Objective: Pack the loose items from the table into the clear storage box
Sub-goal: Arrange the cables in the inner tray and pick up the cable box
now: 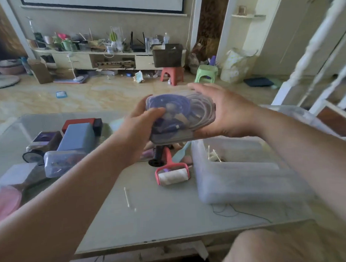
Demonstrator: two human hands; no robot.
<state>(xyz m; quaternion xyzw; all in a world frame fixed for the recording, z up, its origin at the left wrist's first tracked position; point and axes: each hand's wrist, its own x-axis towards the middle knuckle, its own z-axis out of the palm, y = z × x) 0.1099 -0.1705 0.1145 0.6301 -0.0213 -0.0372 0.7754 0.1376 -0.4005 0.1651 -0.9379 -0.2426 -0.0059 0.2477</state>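
Both hands hold a small clear case of coiled cables (pixel 184 112) up above the middle of the grey table (pixel 151 214). My left hand (pixel 142 130) grips its left end and my right hand (pixel 224 113) cups its right side. The clear storage box (pixel 242 179) stands open on the right of the table, below my right forearm, with a few cotton swabs inside. Loose items lie below the case: a pink lint roller (pixel 172 175), a black-handled tool (pixel 156 155) and a cotton swab (pixel 127 197).
On the table's left are a clear lidded box of small items (pixel 59 163), a blue box (pixel 77 137), a red box (pixel 77 122), a purple box (pixel 47 139) and a pink lid (pixel 5 201). A thin thread (pixel 230 212) trails near the front edge. My knee (pixel 270 247) sits below the table.
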